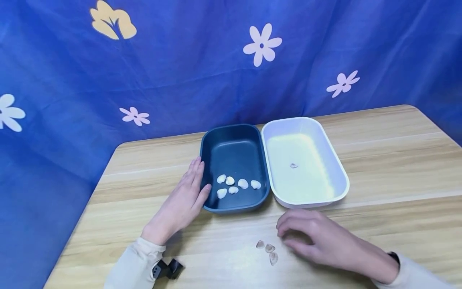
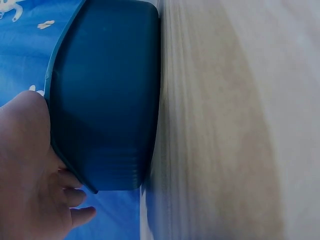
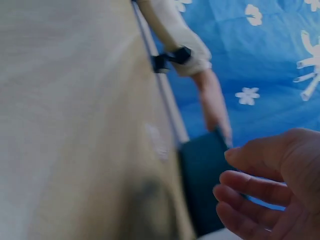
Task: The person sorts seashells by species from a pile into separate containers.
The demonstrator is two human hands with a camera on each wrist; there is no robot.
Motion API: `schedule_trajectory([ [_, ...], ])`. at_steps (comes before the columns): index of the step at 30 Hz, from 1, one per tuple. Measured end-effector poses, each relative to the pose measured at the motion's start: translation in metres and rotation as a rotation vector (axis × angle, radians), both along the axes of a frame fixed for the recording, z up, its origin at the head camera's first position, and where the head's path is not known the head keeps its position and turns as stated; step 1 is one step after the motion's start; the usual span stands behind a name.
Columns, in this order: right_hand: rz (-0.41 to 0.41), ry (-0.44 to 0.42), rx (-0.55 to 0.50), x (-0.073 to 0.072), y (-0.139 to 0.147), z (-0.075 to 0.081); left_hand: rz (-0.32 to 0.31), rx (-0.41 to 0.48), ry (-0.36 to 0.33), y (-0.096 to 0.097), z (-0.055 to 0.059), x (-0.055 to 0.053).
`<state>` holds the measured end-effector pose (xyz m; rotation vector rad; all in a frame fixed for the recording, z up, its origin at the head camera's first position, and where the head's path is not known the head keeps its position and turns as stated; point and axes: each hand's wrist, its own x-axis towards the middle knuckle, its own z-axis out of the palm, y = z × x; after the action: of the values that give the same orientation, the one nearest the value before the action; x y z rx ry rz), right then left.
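My left hand (image 1: 183,200) rests with fairly straight fingers along the left rim of a dark blue tray (image 1: 236,208). In the left wrist view, that hand (image 2: 27,170) lies against the edge of the tray (image 2: 105,95). Several white seashells (image 1: 243,184) lie in the near half of this tray. One small, pale shell (image 1: 294,165) is inside the white tray (image 1: 345,188). Three small brownish shells (image 1: 269,248) lie on the table, just left of my right hand (image 1: 321,241). Loosely bent, the right hand's thumb and fingers (image 3: 255,192) are apart, and nothing shows between them.
Both trays stand side by side, touching, toward the back of the wooden table (image 1: 390,160). Behind it hangs a blue curtain (image 1: 202,60) with pale flowers. A small black device (image 1: 167,269) sits at the left wrist.
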<state>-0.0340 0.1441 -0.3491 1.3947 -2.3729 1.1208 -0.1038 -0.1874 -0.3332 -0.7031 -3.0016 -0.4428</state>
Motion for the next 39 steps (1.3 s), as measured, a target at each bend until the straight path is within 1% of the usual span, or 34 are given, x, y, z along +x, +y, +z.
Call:
schedule_trajectory([
  [4, 0.004, -0.048, 0.063, -0.001, -0.011, -0.013, -0.002, 0.004, 0.003, -0.001, -0.001, 0.000],
  [6, 0.012, -0.056, 0.090, -0.003, -0.016, -0.018, -0.002, 0.007, 0.002, 0.000, -0.002, 0.000],
  [12, 0.046, 0.014, 0.098, -0.007, -0.024, -0.027, -0.010, 0.022, 0.013, 0.002, -0.004, 0.000],
  [14, 0.056, 0.020, 0.093, -0.008, -0.024, -0.029, -0.009, 0.024, 0.017, 0.002, -0.004, 0.000],
  [20, 0.095, -0.004, 0.113, -0.010, -0.022, -0.031, 0.004, 0.020, 0.011, 0.001, -0.003, 0.001],
  [22, 0.107, 0.007, 0.126, -0.010, -0.022, -0.031, 0.007, 0.021, 0.012, 0.000, -0.004, 0.001],
  [27, 0.145, 0.068, 0.146, -0.013, -0.020, -0.032, 0.006, 0.030, 0.019, 0.000, -0.006, 0.001],
  [30, 0.150, 0.078, 0.144, -0.013, -0.019, -0.033, 0.007, 0.029, 0.022, 0.000, -0.006, 0.001],
  [32, 0.135, 0.049, 0.139, -0.013, -0.019, -0.035, 0.005, 0.028, 0.025, 0.000, -0.006, 0.001],
  [35, 0.109, -0.022, 0.140, -0.012, -0.018, -0.037, 0.005, 0.025, 0.022, 0.000, -0.006, 0.001],
  [37, 0.089, -0.068, 0.146, -0.013, -0.017, -0.036, 0.004, 0.022, 0.021, 0.000, -0.005, 0.000],
  [39, 0.069, -0.093, 0.161, -0.013, -0.016, -0.034, 0.005, 0.020, 0.019, 0.000, -0.004, 0.000],
])
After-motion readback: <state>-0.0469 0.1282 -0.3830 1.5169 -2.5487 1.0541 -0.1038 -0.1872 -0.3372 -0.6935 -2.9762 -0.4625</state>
